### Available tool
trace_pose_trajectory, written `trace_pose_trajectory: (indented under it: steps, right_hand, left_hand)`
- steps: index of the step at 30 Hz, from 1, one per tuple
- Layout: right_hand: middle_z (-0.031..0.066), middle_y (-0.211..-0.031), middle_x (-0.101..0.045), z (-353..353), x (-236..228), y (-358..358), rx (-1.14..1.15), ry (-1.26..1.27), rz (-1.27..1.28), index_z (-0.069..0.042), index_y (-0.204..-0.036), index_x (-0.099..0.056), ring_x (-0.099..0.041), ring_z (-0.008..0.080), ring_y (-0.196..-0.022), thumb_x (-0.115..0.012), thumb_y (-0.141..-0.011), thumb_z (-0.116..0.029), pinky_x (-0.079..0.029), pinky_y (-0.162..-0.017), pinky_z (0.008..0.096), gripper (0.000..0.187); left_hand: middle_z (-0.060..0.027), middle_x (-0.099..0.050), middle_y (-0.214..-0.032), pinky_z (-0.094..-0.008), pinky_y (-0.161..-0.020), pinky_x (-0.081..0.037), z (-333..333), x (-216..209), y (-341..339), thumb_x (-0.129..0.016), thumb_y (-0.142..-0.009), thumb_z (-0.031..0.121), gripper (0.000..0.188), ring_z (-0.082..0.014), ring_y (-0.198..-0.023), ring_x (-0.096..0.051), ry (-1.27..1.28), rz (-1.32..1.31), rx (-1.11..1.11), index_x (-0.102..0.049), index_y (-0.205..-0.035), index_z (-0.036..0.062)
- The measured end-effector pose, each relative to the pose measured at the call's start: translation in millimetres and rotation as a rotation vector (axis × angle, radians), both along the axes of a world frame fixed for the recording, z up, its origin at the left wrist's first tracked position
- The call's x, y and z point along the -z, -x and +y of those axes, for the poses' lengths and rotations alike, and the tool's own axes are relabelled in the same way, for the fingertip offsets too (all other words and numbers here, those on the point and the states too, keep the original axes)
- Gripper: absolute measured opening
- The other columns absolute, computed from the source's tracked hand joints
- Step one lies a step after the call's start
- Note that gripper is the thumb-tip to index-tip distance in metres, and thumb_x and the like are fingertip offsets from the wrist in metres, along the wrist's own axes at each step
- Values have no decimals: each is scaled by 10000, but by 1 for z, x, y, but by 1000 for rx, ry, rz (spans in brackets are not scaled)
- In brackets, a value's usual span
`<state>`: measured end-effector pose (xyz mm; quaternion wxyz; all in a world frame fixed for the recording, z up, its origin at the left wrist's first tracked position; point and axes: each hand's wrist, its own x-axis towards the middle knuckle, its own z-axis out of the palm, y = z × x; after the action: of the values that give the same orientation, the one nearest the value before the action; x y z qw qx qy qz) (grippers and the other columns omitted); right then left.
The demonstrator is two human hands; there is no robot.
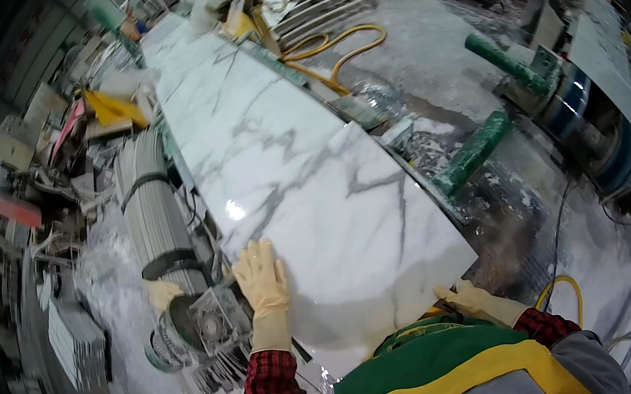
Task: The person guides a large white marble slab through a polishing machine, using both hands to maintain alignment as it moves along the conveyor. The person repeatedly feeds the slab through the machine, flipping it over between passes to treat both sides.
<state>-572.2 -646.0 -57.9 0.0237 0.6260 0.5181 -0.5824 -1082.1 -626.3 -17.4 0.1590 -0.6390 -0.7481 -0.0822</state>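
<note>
A polished white marble slab (321, 229) with grey veins lies in front of me, its near edge close to my body. My left hand (263, 281), in a cream rubber glove, rests flat on its left edge with the fingers stretched forward. At the near right corner, my gloved right hand (475, 301) is closed on the slab's edge; part of its fingers is hidden. Another veined marble slab (223, 95) runs on beyond the near one. I wear a green apron (434, 356) with yellow trim.
Left of the slab stand a motor (207, 323) and a ribbed grey cover (153, 199). Green cylinders (479, 151) project on the right, near a machine (592, 126). A yellow hose (357, 44) loops over the wet floor. Stacked tiles (77, 341) stand at left.
</note>
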Motion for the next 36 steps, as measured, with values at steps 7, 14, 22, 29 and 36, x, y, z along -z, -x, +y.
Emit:
trace_pose_trajectory:
  steps: [7,14,22,29,36]
  right_hand:
    - [35,-906,-679,-24,84,-3,263,-28,142,13,-1078,-762,-588,162,-799,-822,-1084,-493,-486,-702,388,510]
    - [160,-1234,-792,-45,-15,16,459,152,422,61,-1361,-699,-761,283,-1055,-738,-1144,-436,-619,-939,399,544]
    - [278,-1533,-703,-34,10,52,663,484,536,-30,-1660,-530,-739,398,-1329,-492,-1247,-366,-614,-1172,478,534]
    - [210,-1265,-799,-31,69,-14,490,553,1126,-2,-1446,-679,-757,322,-969,-664,-1171,-388,-624,-885,427,474]
    - [142,-1223,-810,27,-17,-113,573,-133,649,37,-1363,-734,-765,241,-940,-807,-1094,-368,-613,-818,380,491]
  left_hand:
    - [-140,-643,-1589,-627,-1226,-419,102,-43,37,-658,-1136,366,518,-362,-1474,-591,126,-133,-92,-586,-1621,198]
    - [-267,-805,-1294,-534,-1084,-574,154,-66,10,-545,-1159,604,613,-476,-1264,-740,380,-537,1,-805,-1335,78]
    - [-312,-798,-1329,-521,-1111,-566,147,-92,24,-632,-1018,800,903,-459,-1290,-759,525,-535,-78,-770,-1409,-2]
    - [-300,-818,-1185,-501,-995,-595,61,-235,-62,-803,-900,764,914,-406,-1126,-802,282,-511,-140,-793,-1269,-71]
    - [-116,-675,-863,-404,-771,-541,46,-260,-148,-962,-868,558,681,-225,-794,-643,-147,-576,-197,-728,-1061,-52]
